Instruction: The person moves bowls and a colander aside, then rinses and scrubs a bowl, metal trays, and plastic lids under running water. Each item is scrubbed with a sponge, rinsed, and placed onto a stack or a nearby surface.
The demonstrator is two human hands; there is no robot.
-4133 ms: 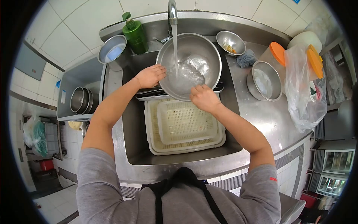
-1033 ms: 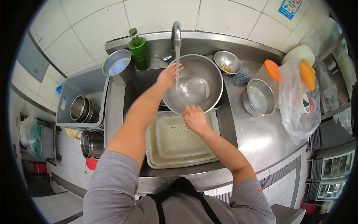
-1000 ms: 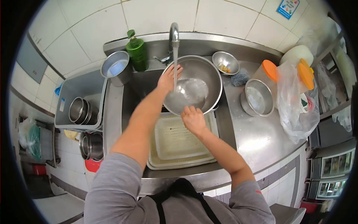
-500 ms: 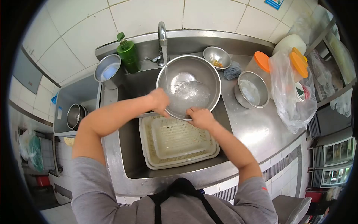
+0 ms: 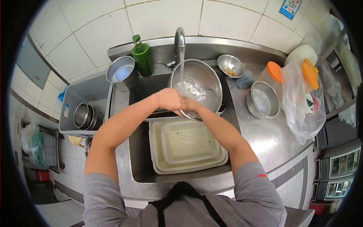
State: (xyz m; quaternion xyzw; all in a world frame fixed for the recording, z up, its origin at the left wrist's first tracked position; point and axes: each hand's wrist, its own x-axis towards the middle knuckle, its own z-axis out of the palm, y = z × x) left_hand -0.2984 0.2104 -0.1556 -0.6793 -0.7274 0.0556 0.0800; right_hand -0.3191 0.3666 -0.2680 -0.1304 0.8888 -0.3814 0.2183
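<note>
A large stainless steel bowl (image 5: 211,81) tilts over the sink, with water pooled and swirling inside. The tap (image 5: 180,39) runs a stream into its left part. At the bowl's near left rim, my left hand (image 5: 171,99) is closed on the edge. My right hand (image 5: 190,106) is right beside it, at the near rim and partly inside the bowl; its fingers are mostly hidden. Below the hands, cream plastic baskets (image 5: 157,151) lie nested in the sink (image 5: 138,172).
Left of the tap stand a green pump bottle (image 5: 142,60) and a metal pot (image 5: 113,72). A grey bin (image 5: 70,102) holds metal pots. On the right counter are a small bowl (image 5: 232,62), a grey scrubber (image 5: 245,80), a metal container (image 5: 273,108) and orange-lidded tubs (image 5: 274,72).
My right hand has moved left along the near rim to my left hand. The bowl has tilted and its water moves more. The whole view has shifted slightly.
</note>
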